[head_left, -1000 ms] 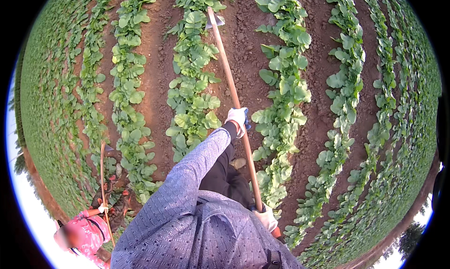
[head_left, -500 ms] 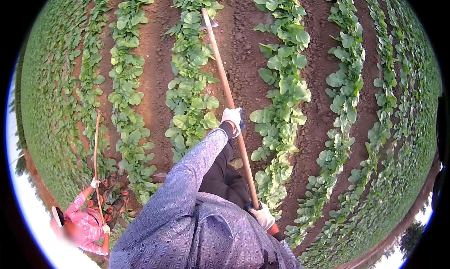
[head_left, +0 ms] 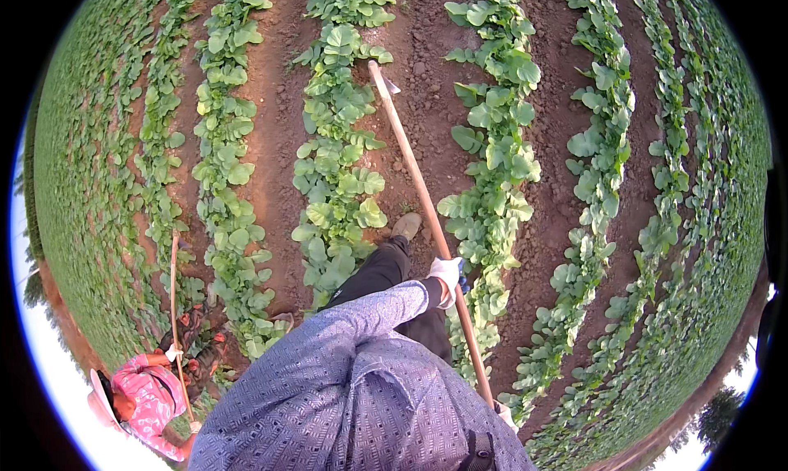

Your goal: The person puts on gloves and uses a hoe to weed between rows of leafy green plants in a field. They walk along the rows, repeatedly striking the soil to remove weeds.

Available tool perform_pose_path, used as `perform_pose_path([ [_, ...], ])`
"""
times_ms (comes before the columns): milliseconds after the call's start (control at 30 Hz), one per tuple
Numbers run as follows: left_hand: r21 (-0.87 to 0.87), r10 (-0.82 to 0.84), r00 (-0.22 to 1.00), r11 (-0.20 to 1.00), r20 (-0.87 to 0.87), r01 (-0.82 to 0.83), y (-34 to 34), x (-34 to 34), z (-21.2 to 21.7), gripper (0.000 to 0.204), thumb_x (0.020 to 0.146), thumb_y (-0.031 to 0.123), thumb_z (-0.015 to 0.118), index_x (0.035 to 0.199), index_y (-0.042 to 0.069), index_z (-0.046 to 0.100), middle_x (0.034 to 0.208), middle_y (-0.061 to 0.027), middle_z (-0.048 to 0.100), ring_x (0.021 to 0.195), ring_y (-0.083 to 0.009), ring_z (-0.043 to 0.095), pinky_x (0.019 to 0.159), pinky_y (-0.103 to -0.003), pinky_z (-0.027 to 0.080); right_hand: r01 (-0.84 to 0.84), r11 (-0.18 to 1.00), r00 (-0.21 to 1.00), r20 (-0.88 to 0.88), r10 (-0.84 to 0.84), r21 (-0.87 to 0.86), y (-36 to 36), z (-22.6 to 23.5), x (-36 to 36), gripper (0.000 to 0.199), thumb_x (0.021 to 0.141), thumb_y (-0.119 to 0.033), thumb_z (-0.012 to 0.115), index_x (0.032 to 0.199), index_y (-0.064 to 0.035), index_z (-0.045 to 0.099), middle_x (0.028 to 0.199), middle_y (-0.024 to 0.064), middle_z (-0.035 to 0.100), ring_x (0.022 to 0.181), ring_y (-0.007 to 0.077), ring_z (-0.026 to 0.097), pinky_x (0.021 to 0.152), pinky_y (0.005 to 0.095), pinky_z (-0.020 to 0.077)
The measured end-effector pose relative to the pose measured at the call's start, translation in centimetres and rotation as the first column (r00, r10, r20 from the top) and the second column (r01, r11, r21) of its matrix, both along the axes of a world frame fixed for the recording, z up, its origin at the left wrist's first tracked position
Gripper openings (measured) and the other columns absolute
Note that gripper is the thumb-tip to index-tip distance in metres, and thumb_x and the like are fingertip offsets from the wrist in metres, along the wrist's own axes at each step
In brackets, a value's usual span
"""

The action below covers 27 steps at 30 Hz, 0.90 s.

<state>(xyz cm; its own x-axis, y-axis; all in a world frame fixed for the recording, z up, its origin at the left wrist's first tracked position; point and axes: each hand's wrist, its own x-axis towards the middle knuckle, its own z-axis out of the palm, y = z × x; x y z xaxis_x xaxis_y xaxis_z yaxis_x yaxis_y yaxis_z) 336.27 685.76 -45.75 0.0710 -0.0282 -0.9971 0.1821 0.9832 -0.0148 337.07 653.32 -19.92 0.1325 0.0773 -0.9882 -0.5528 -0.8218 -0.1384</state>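
A long-handled hoe slants from the furrow ahead down to my right side. White-gloved with some blue showing, my left hand is closed round the middle of its wooden handle. My right hand, also in a white glove, is at the handle's lower end, partly hidden by my sleeve and body; it appears closed on the handle. The hoe's metal blade is at the far end, over the bare soil just right of a leafy crop row.
Another crop row runs close to the handle's right. My shoe stands in the furrow between the rows. At the lower left a person in a pink patterned top and hat holds another long-handled tool.
The hoe has come back toward me and its blade has left the leaves' edge. Both my hands have moved down and right. My shoe now shows ahead in the furrow.
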Motion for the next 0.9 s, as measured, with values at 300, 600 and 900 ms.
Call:
perform_pose_path([
  [300,0.010,0.007,0.994,1.000,0.105,-0.009,5.1,5.1,0.5,0.021,0.093,0.023,0.060,0.078,0.009,0.054,0.062,-0.0032,0.048,0.047,-0.0198,0.048,0.044,-0.041,0.049,-0.028,0.999,0.973,0.231,0.023,0.020,4.3,0.4,-0.5,0.026,0.078,-0.007,0.076,0.100,0.0028,0.066,0.083,0.0021,0.067,0.074,0.0075,0.058,0.071,0.0251,0.0498],
  [600,0.311,-0.039,0.949,0.948,0.314,-0.064,23.5,14.6,2.5,0.024,0.092,0.025,0.063,0.080,0.009,0.050,0.059,-0.0030,0.047,0.044,-0.0165,0.046,0.041,-0.036,0.049,-0.236,0.941,0.874,0.476,0.098,0.240,27.9,-9.7,6.7,0.028,0.084,-0.010,0.072,0.107,0.0011,0.062,0.083,0.0081,0.065,0.071,0.0122,0.055,0.067,0.0300,0.0484],
  [900,0.496,-0.568,0.768,0.596,-0.297,0.632,34.1,17.9,-2.6,0.036,0.087,0.026,0.069,0.105,-0.001,0.054,0.084,-0.0129,0.062,0.067,-0.0245,0.064,0.055,-0.040,0.054,-0.273,0.952,0.943,0.231,0.238,0.136,42.3,-14.1,12.7,0.029,0.085,-0.023,0.069,0.099,-0.0003,0.058,0.077,0.0127,0.064,0.069,0.0248,0.062,0.066,0.0393,0.0500],
])
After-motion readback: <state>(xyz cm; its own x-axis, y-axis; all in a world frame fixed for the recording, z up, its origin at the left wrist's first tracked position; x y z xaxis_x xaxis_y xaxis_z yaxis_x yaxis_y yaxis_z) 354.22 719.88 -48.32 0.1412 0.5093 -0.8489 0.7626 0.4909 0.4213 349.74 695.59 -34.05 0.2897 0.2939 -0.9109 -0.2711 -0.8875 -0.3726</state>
